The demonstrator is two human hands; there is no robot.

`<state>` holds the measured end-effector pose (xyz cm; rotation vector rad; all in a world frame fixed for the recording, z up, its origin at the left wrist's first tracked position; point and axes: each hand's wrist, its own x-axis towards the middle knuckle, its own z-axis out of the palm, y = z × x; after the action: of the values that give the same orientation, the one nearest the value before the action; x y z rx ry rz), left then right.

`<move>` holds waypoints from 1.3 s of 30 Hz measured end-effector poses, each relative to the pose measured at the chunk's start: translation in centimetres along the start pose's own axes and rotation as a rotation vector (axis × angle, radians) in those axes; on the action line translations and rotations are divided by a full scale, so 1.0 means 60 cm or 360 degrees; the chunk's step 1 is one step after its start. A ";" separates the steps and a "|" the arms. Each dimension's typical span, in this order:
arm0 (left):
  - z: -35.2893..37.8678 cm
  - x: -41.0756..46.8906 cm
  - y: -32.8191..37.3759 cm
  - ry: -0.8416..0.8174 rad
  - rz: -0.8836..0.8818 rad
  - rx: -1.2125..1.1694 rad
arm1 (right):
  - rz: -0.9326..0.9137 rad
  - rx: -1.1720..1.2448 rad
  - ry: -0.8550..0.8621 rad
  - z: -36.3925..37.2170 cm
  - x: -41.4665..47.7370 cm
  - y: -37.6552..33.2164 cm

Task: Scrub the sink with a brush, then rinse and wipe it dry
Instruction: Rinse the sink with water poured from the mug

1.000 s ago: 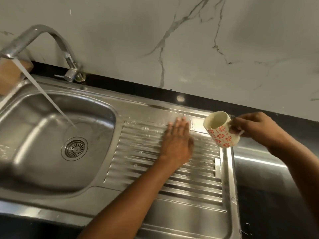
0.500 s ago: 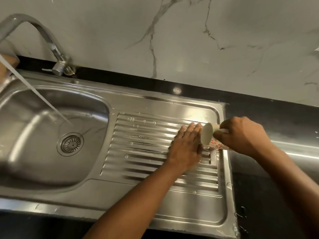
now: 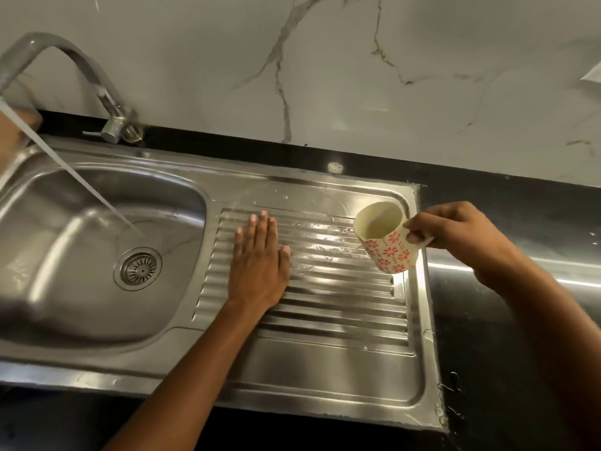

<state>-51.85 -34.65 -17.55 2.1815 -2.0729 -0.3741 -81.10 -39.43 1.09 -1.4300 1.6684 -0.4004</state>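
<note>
The stainless steel sink has a basin on the left and a ribbed draining board on the right. My left hand lies flat, fingers together, on the wet ribs near the basin edge. My right hand holds a cream mug with a red flower pattern by its handle, tilted with its mouth toward the upper left, above the board's right end. Water streams from the curved tap into the basin near the drain. No brush is in view.
A black countertop surrounds the sink, with water drops near the board's right edge. A marble-look wall rises behind. A brown object sits at the far left edge beside the tap's stream.
My left hand has slid left across the ribs from beside the mug toward the basin. My right hand has raised the mug from lying low on its side to a higher tilt.
</note>
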 end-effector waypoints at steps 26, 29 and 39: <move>0.022 -0.103 0.007 -0.0041 0.0366 -0.0049 | -0.0678 -0.1504 0.0194 0.207 -0.065 -0.056; 0.006 -0.105 -0.069 -0.0014 0.0191 0.0003 | -0.0715 -0.1315 0.0223 0.215 -0.064 -0.072; -0.024 -0.099 -0.103 0.0114 -0.0098 -0.0002 | -0.0199 -0.0121 0.0214 0.084 -0.079 -0.009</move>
<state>-45.72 -28.49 -17.08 2.2281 -1.9720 -0.2985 -77.08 -33.81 0.54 -1.5992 1.7215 -0.5175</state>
